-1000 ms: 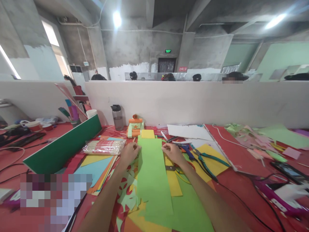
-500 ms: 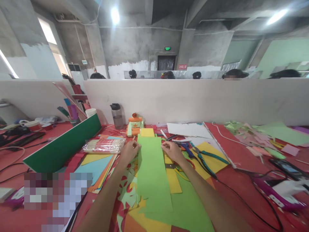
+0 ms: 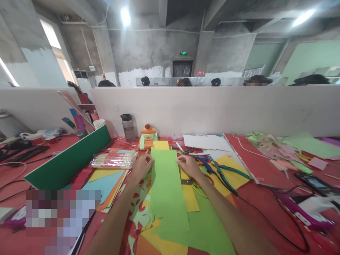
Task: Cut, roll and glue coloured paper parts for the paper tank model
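White partition (image 3: pixel 212 109), mid-frame: I see only the tops of heads (image 3: pixel 184 82) above it. Red tabletop (image 3: pixel 255 212), lower half: near edge cut off. Pixelated patch (image 3: pixel 61 219), lower left: contents hidden from me. Green paper sheet (image 3: pixel 209 235), bottom centre: partly covered. Light green paper strip (image 3: pixel 167 184), centre: lies between both hands, its lower end hard for me to separate from the sheet beneath. Teal-handled pliers (image 3: pixel 233 170), right of centre. Left hand (image 3: pixel 143 164), centre: pinched on the strip's upper left edge. Right hand (image 3: pixel 188 165): pinched on its upper right edge. Scissors (image 3: pixel 188 182), just below: partly hidden.
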A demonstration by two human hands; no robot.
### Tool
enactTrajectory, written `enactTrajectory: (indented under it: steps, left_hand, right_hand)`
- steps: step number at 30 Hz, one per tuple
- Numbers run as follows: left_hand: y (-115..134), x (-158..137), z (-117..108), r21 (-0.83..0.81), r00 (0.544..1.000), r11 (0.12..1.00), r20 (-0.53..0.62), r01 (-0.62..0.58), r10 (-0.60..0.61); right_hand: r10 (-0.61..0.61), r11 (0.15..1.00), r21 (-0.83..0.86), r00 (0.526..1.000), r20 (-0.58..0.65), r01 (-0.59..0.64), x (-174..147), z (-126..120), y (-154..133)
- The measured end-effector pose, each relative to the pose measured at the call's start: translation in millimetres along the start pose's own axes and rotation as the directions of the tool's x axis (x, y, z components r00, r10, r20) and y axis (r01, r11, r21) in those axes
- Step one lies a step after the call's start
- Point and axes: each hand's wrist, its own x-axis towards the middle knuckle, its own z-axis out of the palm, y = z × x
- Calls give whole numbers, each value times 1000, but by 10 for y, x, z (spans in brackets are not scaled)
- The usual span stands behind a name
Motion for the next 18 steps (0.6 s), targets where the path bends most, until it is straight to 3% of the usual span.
enactTrajectory:
  steps: [10, 18]
  left_hand:
    - [4, -4, -6, 11, 1000, 1000, 8, -8, 8]
    - [28, -17, -35, 16, 1000, 1000, 15, -20, 20]
  right_hand:
    - [-10, 1000, 9, 999, -37, 10, 24, -75, 34]
    - [53, 997, -37, 977, -206, -62, 91, -572, 203]
